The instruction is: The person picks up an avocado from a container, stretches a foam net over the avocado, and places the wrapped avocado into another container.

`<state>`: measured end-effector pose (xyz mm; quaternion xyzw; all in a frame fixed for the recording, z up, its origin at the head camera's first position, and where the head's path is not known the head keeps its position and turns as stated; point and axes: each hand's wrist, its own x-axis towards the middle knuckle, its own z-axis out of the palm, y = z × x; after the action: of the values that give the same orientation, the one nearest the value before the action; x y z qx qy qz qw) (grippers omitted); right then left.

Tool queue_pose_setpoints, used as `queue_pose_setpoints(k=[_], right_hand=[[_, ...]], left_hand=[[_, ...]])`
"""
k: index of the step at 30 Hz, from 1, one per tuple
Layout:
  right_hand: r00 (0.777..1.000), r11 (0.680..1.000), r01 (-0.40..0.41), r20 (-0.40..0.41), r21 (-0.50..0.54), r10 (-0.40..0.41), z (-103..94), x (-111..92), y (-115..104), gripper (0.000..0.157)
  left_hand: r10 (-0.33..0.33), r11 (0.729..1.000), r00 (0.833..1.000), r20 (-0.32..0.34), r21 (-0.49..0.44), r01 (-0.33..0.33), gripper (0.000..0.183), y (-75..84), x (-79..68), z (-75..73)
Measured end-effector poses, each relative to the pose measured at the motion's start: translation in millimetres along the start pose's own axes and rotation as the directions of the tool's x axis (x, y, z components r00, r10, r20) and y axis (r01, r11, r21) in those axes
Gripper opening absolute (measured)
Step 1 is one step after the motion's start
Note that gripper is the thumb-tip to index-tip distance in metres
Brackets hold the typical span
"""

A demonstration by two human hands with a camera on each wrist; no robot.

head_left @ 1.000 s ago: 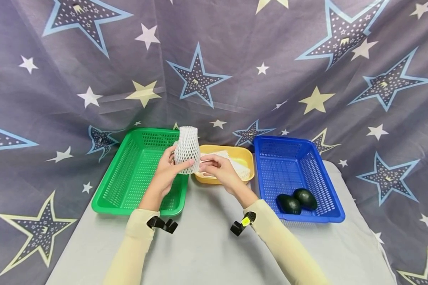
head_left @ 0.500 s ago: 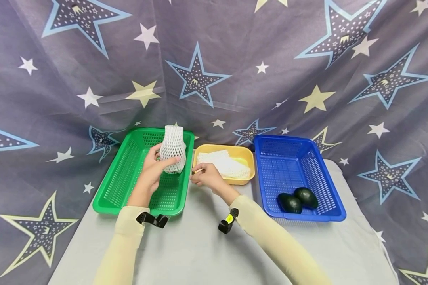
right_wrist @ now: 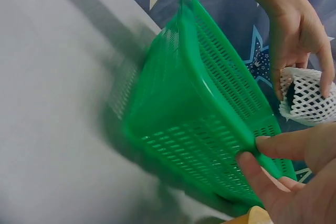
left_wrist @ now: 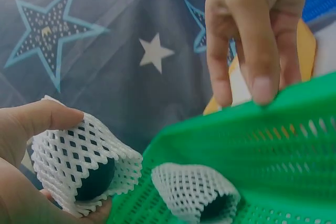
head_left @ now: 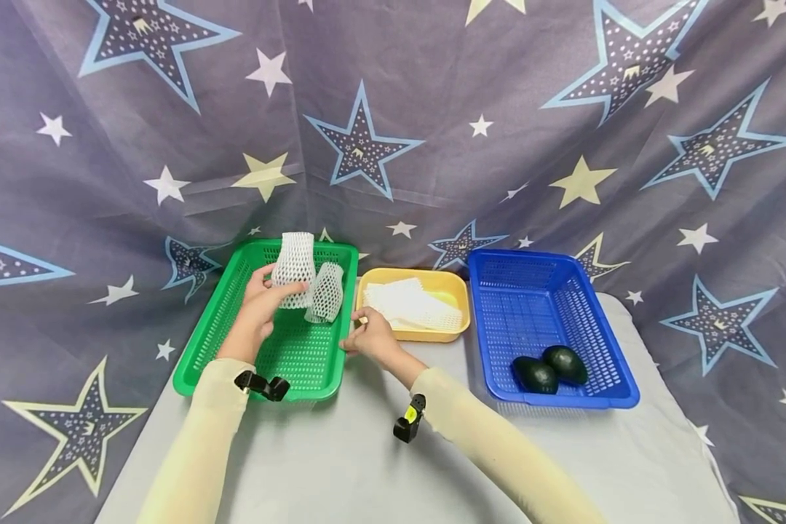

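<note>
My left hand grips a dark avocado in a white foam net, above the green basket. In the left wrist view the dark skin of this avocado shows at the net's open end. Inside the basket, towards its back right, lies a second foam-netted avocado. My right hand pinches the basket's right rim between thumb and fingers, as the right wrist view shows with the green rim running into the fingertips.
Right of the green basket stands a yellow tray with several flat white foam nets. A blue basket at the right holds two bare avocados. A star-patterned curtain hangs behind the grey-white tabletop.
My left hand has carried the netted avocado left over the green basket, uncovering the second one. My right hand has left the netted avocado and moved down-left to the basket's rim.
</note>
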<state>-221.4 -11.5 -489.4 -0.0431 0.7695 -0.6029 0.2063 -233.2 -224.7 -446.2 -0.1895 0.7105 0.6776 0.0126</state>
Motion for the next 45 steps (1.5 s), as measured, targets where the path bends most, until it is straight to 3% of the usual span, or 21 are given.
queue_pose_setpoints(k=[8,15,21,29,35,45], right_hand=[[1.0,1.0,-0.024,0.015,0.017,0.024,-1.7,-2,-2,0.053],[1.0,1.0,-0.026,0.005,0.008,0.026,-1.0,0,1,0.052],[1.0,1.0,-0.02,-0.002,0.007,0.02,-1.2,-1,2,0.053],[1.0,1.0,-0.015,-0.005,-0.009,0.015,-1.7,-1,3,0.052],[1.0,1.0,-0.01,-0.009,-0.011,0.01,-1.2,-3,3,0.052],[1.0,1.0,-0.021,-0.009,0.005,0.021,-1.4,-4,0,0.052]], left_hand=[[-0.072,0.995,0.997,-0.016,0.063,0.073,0.099,-9.7,25.6,-13.1],[-0.168,0.984,0.986,-0.008,0.062,0.168,0.099,-20.7,48.0,-18.8],[-0.245,0.967,0.969,-0.006,0.072,0.245,0.097,-32.0,65.7,-19.9],[-0.284,0.955,0.959,0.014,0.089,0.282,0.086,-49.4,85.0,-15.8],[-0.301,0.951,0.953,0.014,0.076,0.299,0.087,-58.3,92.8,-13.6],[-0.307,0.948,0.951,0.028,0.092,0.303,0.085,-58.1,92.7,-8.7]])
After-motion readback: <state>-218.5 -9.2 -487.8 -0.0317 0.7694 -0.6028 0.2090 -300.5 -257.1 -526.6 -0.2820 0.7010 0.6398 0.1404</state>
